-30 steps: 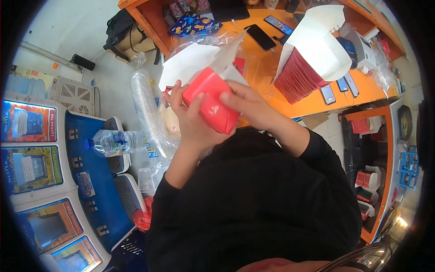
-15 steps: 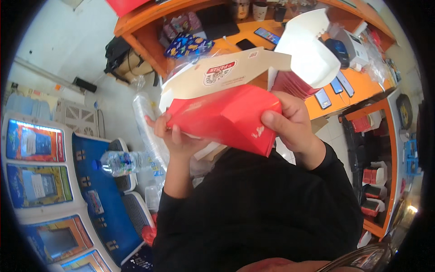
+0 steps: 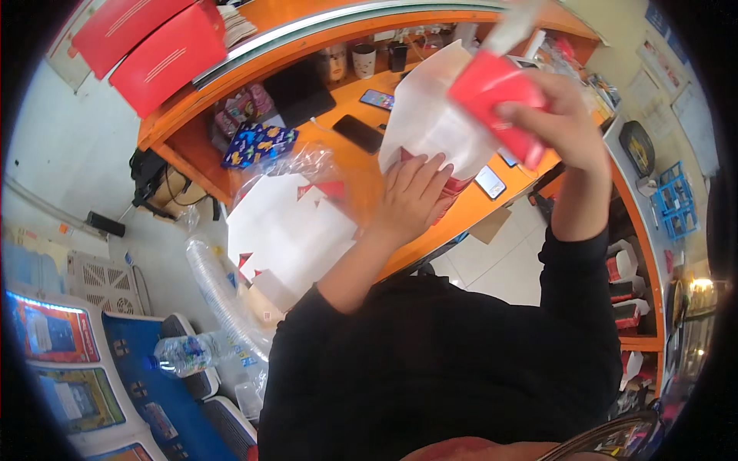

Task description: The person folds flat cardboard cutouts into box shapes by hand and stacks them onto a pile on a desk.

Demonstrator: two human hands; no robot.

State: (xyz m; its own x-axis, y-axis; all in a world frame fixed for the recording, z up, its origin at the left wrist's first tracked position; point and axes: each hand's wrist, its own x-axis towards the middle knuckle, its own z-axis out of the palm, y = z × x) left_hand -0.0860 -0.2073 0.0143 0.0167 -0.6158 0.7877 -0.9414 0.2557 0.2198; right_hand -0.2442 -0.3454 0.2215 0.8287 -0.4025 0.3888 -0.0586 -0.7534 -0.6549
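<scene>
My right hand [image 3: 565,115] is raised over the right part of the orange table, closed on a red paper food box [image 3: 492,88]. Motion blurs the box and the white flap above it. Below, white-lined paper boxes [image 3: 419,107], apparently nested in a stack, lie on the table. My left hand [image 3: 415,196] lies with fingers spread on the near edge of this stack, where some red shows beneath. To its left are flat white cardboard blanks [image 3: 284,223] with red corners, near a crumpled clear plastic bag [image 3: 307,163].
Phones [image 3: 357,132] lie on the orange table [image 3: 357,173], one [image 3: 490,182] at its right edge. A patterned blue pouch [image 3: 257,144] and a cup [image 3: 364,60] stand further back. Red boxes [image 3: 169,65] sit on the upper shelf. A water bottle [image 3: 188,353] is at lower left.
My left hand has let go of the red box and moved right onto the stack. My right hand has carried the red box up and right. The view has turned rightward.
</scene>
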